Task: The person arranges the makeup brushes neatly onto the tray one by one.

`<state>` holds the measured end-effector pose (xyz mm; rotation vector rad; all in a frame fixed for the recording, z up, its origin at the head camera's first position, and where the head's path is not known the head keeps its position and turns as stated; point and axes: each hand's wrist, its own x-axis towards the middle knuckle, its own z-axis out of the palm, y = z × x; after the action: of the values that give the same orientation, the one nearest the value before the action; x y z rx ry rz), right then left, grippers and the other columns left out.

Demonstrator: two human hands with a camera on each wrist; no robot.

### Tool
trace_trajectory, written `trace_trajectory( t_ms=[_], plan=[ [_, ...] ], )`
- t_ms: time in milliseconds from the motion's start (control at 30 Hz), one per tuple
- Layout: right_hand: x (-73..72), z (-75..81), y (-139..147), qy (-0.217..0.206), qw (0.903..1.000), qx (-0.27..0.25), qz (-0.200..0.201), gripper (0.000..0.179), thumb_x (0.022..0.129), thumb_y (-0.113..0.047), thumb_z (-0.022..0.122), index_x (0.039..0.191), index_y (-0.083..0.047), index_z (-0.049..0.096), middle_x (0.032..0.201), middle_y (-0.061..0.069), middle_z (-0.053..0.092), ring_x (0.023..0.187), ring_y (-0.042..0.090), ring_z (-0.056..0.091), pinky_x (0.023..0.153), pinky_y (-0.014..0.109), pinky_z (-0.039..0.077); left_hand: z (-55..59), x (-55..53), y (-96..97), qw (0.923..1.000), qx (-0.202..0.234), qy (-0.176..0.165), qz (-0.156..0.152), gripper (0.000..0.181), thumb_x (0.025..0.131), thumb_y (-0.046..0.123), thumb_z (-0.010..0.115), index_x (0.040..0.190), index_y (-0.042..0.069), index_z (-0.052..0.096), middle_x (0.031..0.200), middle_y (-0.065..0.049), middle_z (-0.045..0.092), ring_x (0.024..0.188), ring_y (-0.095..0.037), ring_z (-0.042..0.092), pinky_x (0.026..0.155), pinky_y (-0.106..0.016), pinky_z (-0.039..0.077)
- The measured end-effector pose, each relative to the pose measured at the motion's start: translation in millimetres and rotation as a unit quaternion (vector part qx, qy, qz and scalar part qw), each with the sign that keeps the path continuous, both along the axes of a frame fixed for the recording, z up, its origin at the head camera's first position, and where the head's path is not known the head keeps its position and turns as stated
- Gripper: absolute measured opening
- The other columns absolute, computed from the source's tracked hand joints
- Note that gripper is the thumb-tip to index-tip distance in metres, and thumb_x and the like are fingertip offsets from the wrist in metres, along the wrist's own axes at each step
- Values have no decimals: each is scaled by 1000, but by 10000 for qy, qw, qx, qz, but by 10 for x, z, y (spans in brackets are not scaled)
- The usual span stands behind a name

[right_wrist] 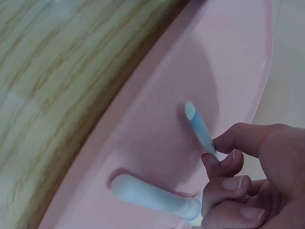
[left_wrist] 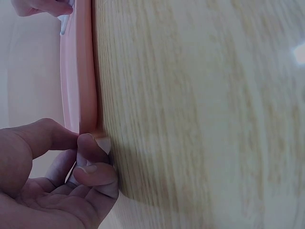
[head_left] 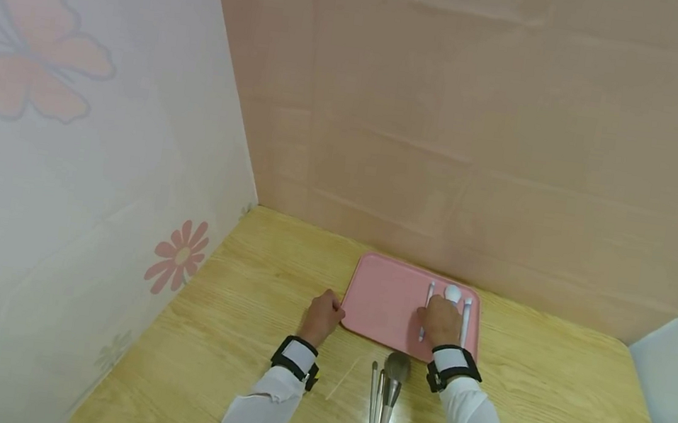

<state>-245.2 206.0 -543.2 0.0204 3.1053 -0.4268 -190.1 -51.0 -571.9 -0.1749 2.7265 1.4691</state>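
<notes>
A pink tray (head_left: pixel 386 296) lies at the back of the wooden table. My left hand (head_left: pixel 323 316) grips its near-left corner, thumb and fingertips pinching the rim (left_wrist: pixel 85 95) in the left wrist view. Over the tray's right part, my right hand (head_left: pixel 441 323) pinches a slim white makeup brush (right_wrist: pixel 201 126) by its handle between thumb and index finger. A thicker white makeup brush (right_wrist: pixel 147 195) runs beneath the curled fingers, its round pale head (head_left: pixel 452 294) showing beyond the hand. Another white brush (head_left: pixel 465 321) lies along the tray's right side.
In front of the tray, a large fluffy grey makeup brush (head_left: pixel 390 397) and two slim brushes (head_left: pixel 372 402) lie side by side on the table (head_left: pixel 546 396). A patterned wall (head_left: pixel 129 141) stands at left, a tan backdrop (head_left: pixel 455 112) behind.
</notes>
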Motion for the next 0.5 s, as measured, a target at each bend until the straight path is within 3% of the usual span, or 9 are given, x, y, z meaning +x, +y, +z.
trace_trajectory(
  t_ms=[500],
  plan=[
    [91,-73,-103,37,9999,-152,-51,20,85,-12,67,80,6,62,73,23,67,66,37,66,53,50,49,-50,86,-67,9999,-71,38,79,11,88,0,65,84,3,55,74,-4,54,63,-14,47,54,-25,38]
  ],
)
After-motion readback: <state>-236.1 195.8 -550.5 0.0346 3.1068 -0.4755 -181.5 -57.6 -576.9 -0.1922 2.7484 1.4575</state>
